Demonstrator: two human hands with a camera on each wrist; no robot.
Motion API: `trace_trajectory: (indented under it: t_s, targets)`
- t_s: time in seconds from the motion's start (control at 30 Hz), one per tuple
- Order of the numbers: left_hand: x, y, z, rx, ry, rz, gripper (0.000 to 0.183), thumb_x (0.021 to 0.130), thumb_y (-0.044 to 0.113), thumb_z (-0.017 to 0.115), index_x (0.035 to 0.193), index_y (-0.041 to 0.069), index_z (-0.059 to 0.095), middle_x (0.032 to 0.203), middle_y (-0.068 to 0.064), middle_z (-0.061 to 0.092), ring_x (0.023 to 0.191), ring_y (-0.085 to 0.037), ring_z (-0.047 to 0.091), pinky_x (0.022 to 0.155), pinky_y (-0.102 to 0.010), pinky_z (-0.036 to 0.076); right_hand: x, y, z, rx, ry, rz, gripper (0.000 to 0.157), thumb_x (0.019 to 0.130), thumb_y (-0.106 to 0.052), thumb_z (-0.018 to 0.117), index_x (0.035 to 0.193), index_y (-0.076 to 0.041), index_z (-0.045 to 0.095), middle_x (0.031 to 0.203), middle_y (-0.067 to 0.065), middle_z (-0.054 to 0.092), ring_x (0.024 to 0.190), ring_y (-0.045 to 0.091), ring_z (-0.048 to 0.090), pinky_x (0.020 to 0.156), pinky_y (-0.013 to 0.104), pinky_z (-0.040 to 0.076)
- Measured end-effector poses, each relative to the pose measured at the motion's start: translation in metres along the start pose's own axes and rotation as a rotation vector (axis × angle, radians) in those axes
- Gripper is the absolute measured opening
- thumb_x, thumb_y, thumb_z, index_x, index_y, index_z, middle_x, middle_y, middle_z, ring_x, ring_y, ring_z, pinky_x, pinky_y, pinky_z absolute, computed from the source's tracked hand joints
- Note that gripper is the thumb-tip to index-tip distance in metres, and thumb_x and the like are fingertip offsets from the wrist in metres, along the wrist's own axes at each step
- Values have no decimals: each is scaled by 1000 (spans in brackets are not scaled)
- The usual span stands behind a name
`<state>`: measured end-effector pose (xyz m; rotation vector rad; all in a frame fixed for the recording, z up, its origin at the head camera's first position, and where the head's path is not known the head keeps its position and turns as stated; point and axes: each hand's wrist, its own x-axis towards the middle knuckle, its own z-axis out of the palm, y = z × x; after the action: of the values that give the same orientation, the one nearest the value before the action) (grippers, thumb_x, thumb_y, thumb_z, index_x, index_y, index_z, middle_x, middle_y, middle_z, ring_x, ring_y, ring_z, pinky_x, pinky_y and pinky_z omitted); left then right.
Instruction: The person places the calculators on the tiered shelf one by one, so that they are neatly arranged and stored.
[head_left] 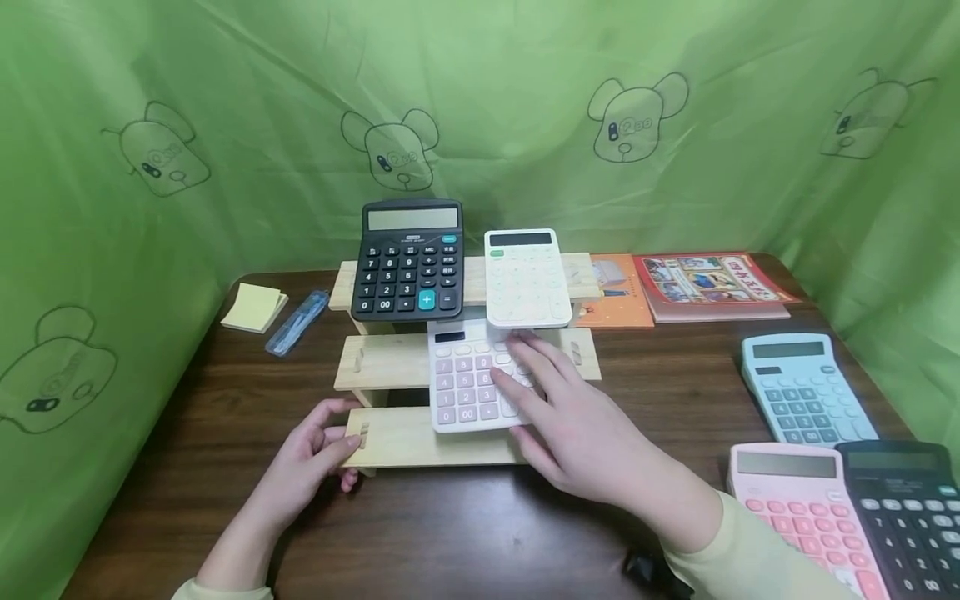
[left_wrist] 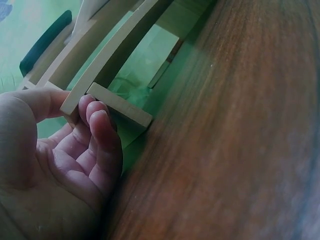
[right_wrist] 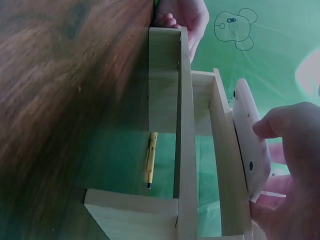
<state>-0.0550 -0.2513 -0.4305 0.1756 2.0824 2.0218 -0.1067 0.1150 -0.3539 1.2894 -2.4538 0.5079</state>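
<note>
A light wooden three-tier stand (head_left: 397, 433) sits mid-table. My left hand (head_left: 311, 442) grips the left end of its lowest tier, thumb on top; the left wrist view shows the fingers curled beneath the board. A white calculator with lilac keys (head_left: 467, 383) leans on the middle tier, its lower edge above the lowest one. My right hand (head_left: 573, 417) holds its right side, fingers over the keys and thumb by the lower corner. In the right wrist view, this calculator (right_wrist: 245, 135) stands tilted against the tier. On the top tier are a black calculator (head_left: 408, 267) and a white calculator (head_left: 528, 283).
Light blue (head_left: 806, 392), pink (head_left: 806, 500) and black calculators (head_left: 903, 517) lie at the right. Booklets (head_left: 712, 279) lie behind, right of the stand. Sticky notes (head_left: 253, 307) and a blue packet (head_left: 297, 323) lie left. Underneath the stand shows a yellow pen (right_wrist: 151, 160).
</note>
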Motion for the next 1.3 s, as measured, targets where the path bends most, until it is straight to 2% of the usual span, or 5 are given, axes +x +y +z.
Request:
trace_trajectory:
  t_s: [0.17,0.4,0.63,0.87,1.3]
  targets:
    - [-4,0,0,-7,-12,2,40,100,7,52,134,1,32,92,-24,64,55,-24,60,47,-40,54,2,-2,0,2,-9,-3,60,90,-30,56,146,-13,43,153,16,27,141,33,22,106,47,38]
    - [0,3,1,3,-10,9,39,99,7,53,132,0,34,91,-25,64,53,-25,59,47,-40,53,6,-5,6,9,35,-37,58,90,-27,58,144,-12,45,153,20,28,139,38,25,104,49,41]
    - [2,2,1,12,-13,2,38,99,7,54,130,0,35,91,-25,64,53,-25,59,47,-40,54,13,-11,11,5,20,-11,58,90,-27,58,145,-14,45,154,18,26,141,36,23,90,49,51]
    - [2,2,1,13,-12,-11,39,98,8,55,131,1,35,91,-25,64,54,-25,60,48,-41,54,26,-19,16,3,1,-16,57,92,-27,58,146,-14,43,155,18,24,142,36,21,104,47,41]
    - [-1,3,1,17,2,-15,40,99,9,55,132,1,34,92,-26,64,54,-25,60,48,-41,54,43,-28,25,-2,5,-48,57,92,-27,58,145,-12,44,155,20,23,144,36,16,114,44,26]
